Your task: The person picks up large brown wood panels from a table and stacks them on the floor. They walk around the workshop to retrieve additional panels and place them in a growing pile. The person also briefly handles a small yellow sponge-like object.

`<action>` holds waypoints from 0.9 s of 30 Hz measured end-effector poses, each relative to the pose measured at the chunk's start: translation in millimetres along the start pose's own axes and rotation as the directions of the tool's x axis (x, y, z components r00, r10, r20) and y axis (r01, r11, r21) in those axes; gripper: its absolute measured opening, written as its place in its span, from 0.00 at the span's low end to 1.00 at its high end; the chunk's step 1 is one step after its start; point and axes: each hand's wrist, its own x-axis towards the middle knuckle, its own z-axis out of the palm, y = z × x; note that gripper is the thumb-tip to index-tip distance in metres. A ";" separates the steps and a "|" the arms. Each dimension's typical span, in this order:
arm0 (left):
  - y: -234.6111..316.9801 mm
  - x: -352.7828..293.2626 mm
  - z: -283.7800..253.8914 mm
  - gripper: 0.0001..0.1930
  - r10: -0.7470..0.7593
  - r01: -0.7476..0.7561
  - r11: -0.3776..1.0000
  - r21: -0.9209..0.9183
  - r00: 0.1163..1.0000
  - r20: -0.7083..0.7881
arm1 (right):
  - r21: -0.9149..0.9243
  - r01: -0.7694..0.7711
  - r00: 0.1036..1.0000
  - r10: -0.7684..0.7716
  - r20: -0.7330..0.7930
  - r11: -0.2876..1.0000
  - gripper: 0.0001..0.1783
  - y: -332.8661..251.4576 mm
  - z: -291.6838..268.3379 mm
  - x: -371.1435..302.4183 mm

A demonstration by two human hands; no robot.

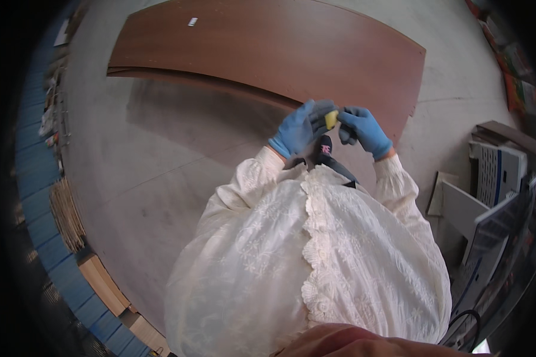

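Note:
My left hand (301, 127), in a blue and grey work glove, has its fingers stretched out, the grey palm side turned toward the right hand. My right hand (363, 129), gloved the same way, pinches a small yellow piece (331, 119) between thumb and fingertips. The yellow piece lies close against the left fingers; whether they touch it I cannot tell, nor can I make out its exact kind. Just beyond both hands is the near edge of a large reddish-brown board (268, 44), with a small white piece (192, 22) on its top.
My shoe (324, 147) stands on the grey floor (155, 196) below the hands. Blue slats or racking (39, 202) run along the left, with stacked cardboard (67, 214) and wooden boards (104, 284). At the right lean white and dark panels (464, 205); orange-green packages (527, 98) lie farther off.

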 end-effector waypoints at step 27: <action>-79.7 -98.7 1.8 0.08 0.060 0.007 0.924 0.382 0.985 -0.164 | -0.976 -0.081 0.737 -0.647 -0.196 0.203 0.10 110.0 91.1 -115.4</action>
